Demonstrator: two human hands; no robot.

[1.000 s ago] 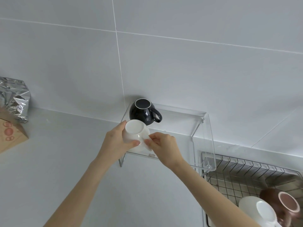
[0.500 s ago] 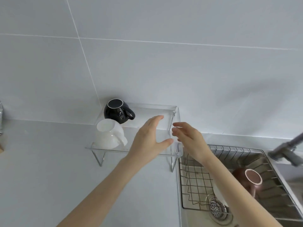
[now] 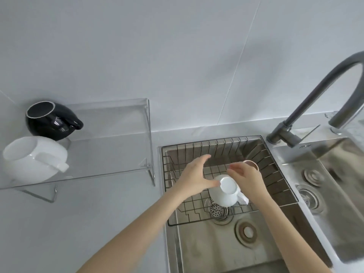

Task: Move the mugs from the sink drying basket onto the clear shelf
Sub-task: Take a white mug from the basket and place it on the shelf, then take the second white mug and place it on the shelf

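On the clear shelf (image 3: 110,146) at the left, a black mug (image 3: 49,121) and a white mug (image 3: 33,160) stand upside down. The wire drying basket (image 3: 216,146) hangs in the sink. Inside it a second white mug (image 3: 224,194) lies bottom-up and tilted, its handle pointing right. My left hand (image 3: 194,176) is spread, with the thumb touching that mug's base rim. My right hand (image 3: 246,178) hovers over the mug's right side with its fingers loosely bent. It hides most of a brown mug (image 3: 253,164), of which only the pale rim shows.
A dark curved faucet (image 3: 315,91) rises behind the sink's right corner. A second steel basin (image 3: 344,184) lies to the right. Below the basket sits the drain strainer (image 3: 217,209). Grey countertop (image 3: 98,223) runs in front of the shelf.
The white mug was set down on the shelf and released. Both hands then moved right and down into the basket, and the left thumb now touches the other white mug.
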